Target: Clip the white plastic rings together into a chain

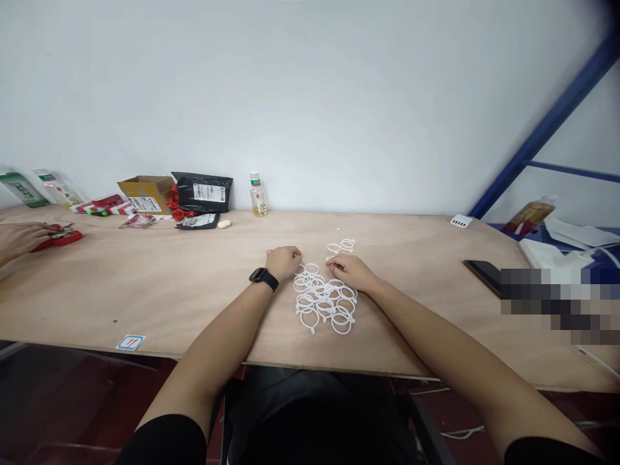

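Observation:
A pile of white plastic rings (pixel 323 298), each with a small tab like a curtain ring, lies on the wooden table in front of me. At the pile's upper left, my left hand (pixel 285 261) rests with its fingers curled, close to a ring's edge; what it holds, if anything, is hidden. My right hand (pixel 352 271) is over the upper right of the pile. Its thumb and fingertips pinch at a white ring (pixel 328 258), mostly covered by the fingers. Beyond it, a few separate rings (pixel 347 245) lie on the wood.
Along the wall stand a cardboard box (pixel 145 194), a black parcel (pixel 203 192) and a drink bottle (pixel 258 195). Another person's hand (pixel 24 240) is at the far left by a red item (pixel 65 237). A phone (pixel 484 276) lies right. The table's front edge (pixel 339 369) is near.

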Available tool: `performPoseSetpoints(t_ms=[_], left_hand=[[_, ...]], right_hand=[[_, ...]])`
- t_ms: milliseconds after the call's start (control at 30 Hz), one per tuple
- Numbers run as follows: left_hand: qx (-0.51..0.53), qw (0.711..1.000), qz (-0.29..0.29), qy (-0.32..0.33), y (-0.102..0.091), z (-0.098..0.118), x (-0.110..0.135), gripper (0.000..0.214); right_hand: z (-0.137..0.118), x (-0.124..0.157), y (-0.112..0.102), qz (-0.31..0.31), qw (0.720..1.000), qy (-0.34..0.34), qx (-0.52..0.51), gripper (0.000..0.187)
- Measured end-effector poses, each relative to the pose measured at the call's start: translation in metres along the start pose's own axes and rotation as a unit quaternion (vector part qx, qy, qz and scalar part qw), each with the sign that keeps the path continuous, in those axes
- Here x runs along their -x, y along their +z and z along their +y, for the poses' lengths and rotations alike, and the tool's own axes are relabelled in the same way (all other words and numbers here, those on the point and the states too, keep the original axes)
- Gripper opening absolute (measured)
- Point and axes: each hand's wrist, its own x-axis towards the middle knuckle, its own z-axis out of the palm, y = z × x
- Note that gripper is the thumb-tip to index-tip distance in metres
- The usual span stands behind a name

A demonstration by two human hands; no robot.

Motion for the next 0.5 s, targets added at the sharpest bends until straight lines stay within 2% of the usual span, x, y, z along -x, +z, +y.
performPoseSetpoints(t_ms=[167, 300, 500], left_hand=[[0.004, 0.999, -0.051, 0.010, -0.003, -0.006, 0.000, 0.022], [-0.002, 0.997, -0.054, 0.049, 0.003, -0.004, 0.002, 0.026], [0.006, 0.991, -0.054, 0.122, 0.013, 0.005, 0.005, 0.020]], right_hand=[[0.006, -0.001, -0.001, 0.051, 0.998, 0.019, 0.006, 0.024], [0.005, 0.000, -0.001, 0.029, 1.000, -0.001, -0.011, 0.022], [-0.001, -0.002, 0.006, -0.031, 0.996, -0.071, -0.046, 0.031]])
